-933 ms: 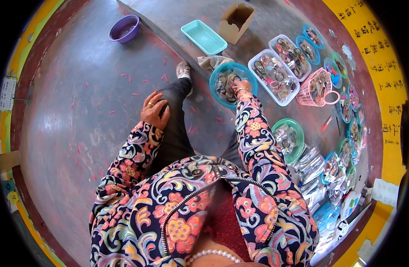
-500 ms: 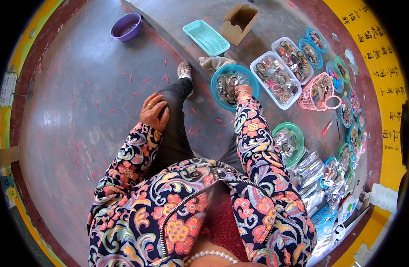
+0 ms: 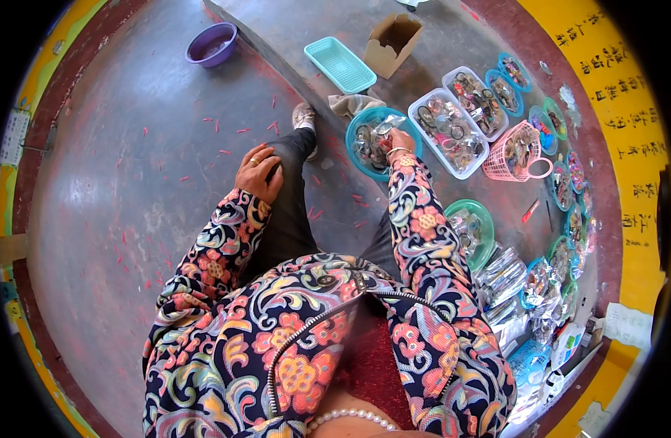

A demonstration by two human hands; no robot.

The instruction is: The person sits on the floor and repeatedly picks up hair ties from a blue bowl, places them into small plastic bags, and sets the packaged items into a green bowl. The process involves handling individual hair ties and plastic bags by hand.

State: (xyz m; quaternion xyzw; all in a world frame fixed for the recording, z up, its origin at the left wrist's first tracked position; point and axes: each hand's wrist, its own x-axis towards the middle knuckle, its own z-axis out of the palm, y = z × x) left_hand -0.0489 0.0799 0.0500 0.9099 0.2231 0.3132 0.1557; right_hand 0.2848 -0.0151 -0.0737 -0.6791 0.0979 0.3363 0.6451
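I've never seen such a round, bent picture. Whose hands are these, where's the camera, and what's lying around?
There's no machine here: these are a person's two bare hands. A wide fisheye camera worn on the head looks down, bending straight edges. The left hand rests on the left leg. The right hand is at the blue basin, and appears to pinch a shiny packet. On the floor, filled white bins and a pink basket stand to the right; farther ahead are a turquoise basket, cardboard box and purple basin.
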